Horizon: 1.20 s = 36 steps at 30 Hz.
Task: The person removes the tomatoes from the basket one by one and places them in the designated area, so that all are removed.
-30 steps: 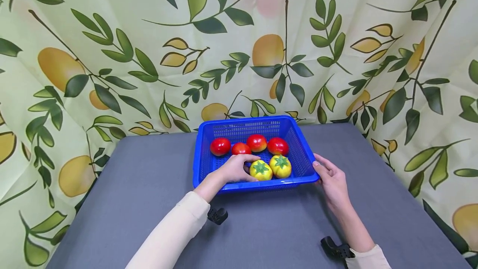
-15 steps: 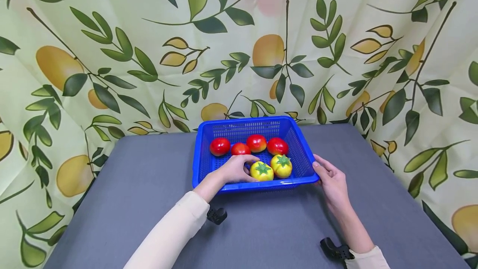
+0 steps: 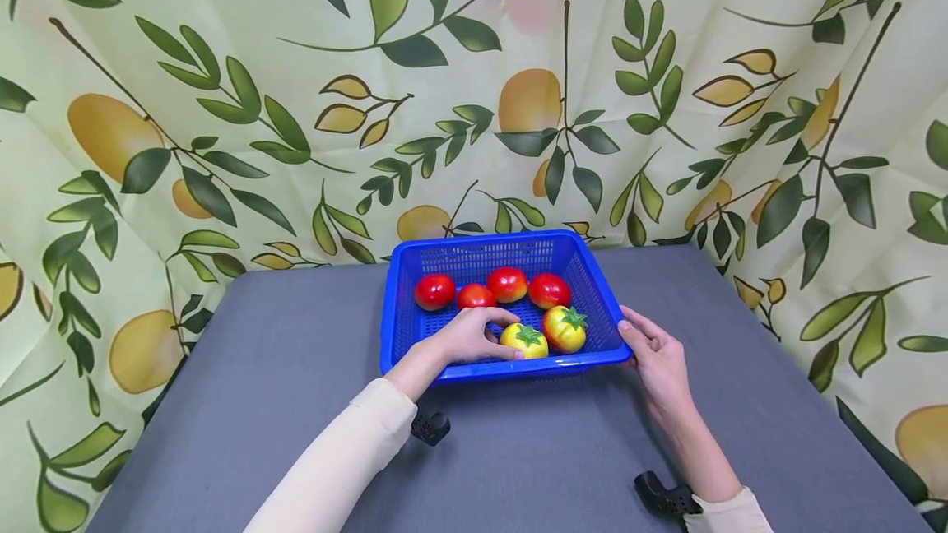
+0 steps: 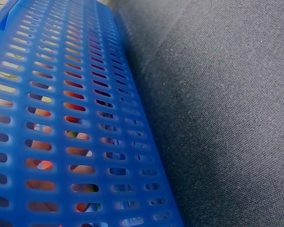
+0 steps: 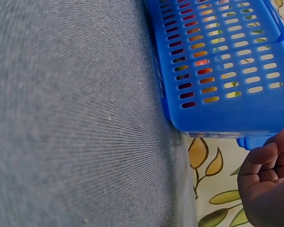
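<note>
A blue plastic basket point(image 3: 392, 303) with slotted walls stands on the table, holding several tomatoes. In the head view my left hand point(image 3: 468, 334) reaches over the front rim and grips a yellow tomato point(image 3: 527, 339) with a green star-shaped top, thumb at the front and fingers behind. Right beside it, a second yellow tomato point(image 3: 564, 329) leans, its red side showing. My right hand point(image 3: 656, 349) pinches the basket's front right corner, thumb on the rim. The left wrist view shows only the basket's slotted wall point(image 4: 61, 94), with the hand glimpsed through the slots.
Several red tomatoes, among them a left one point(image 3: 434, 292) and a right one point(image 3: 549, 290), lie toward the basket's back. Grey cloth covers the table point(image 3: 296, 336). A leaf-patterned curtain point(image 3: 459, 146) hangs close behind the basket.
My left hand has shifted the gripped yellow tomato slightly right. The other yellow tomato has moved right and tipped, turning its green top rightward. My right hand stays at the corner.
</note>
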Motion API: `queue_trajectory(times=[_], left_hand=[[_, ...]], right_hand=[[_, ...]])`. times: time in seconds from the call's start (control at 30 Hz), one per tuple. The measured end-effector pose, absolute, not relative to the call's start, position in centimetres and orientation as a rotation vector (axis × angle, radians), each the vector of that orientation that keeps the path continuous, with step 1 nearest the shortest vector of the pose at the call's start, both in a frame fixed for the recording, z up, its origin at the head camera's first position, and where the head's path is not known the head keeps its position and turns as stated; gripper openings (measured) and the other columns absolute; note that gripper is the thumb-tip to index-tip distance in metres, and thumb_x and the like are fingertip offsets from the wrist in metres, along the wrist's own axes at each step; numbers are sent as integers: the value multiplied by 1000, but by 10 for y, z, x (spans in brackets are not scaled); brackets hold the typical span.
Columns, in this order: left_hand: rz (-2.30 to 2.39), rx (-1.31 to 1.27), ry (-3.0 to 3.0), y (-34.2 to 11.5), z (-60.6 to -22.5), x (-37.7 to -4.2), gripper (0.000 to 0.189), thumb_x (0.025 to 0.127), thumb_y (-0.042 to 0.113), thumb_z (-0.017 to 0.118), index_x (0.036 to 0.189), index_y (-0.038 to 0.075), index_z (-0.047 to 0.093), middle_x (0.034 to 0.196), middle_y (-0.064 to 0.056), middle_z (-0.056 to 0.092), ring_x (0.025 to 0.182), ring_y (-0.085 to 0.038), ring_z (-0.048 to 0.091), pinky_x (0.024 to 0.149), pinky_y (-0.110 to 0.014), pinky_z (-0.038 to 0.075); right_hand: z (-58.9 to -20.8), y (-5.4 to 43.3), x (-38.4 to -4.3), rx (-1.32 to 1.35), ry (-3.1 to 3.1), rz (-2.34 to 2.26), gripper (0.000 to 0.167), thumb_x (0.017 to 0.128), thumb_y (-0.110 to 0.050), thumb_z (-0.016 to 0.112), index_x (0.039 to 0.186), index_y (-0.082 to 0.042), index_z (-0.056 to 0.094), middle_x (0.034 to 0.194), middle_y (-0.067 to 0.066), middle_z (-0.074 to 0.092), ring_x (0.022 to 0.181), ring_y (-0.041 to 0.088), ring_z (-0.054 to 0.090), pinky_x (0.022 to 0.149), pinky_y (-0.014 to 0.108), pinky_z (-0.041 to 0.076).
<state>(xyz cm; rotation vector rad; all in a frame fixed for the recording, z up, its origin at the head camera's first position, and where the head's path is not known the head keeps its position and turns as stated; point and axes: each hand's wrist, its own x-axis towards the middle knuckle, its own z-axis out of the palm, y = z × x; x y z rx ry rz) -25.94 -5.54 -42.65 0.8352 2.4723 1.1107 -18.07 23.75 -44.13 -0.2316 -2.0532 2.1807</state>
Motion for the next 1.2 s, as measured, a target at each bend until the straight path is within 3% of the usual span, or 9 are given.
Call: queue_trajectory(times=[0.33, 0.7, 1.2], left_hand=[[1132, 853, 2445, -53, -428, -260, 55, 81, 19, 83, 131, 9, 63, 120, -4, 64, 91, -14, 66, 80, -23, 53], [1015, 857, 2478, -54, -427, -261, 54, 81, 20, 83, 132, 14, 64, 117, 2, 65, 91, -11, 63, 81, -24, 52], [1056, 854, 2438, -55, -426, -262, 50, 81, 16, 83, 128, 13, 66, 119, -1, 63, 93, -13, 65, 84, -26, 52]], right_hand=[[-441, 238, -179, -224, -2077, 2162, 57, 96, -31, 64, 142, -1, 49, 94, 3, 73, 60, 9, 57, 57, 22, 50], [-443, 238, -178, -203, -2095, 2143, 56, 97, -32, 64, 142, -1, 50, 93, 5, 72, 60, 8, 57, 57, 23, 50], [-441, 238, -180, -220, -2106, 2125, 56, 97, -32, 64, 142, -1, 49, 94, 3, 72, 59, 8, 57, 56, 22, 50]])
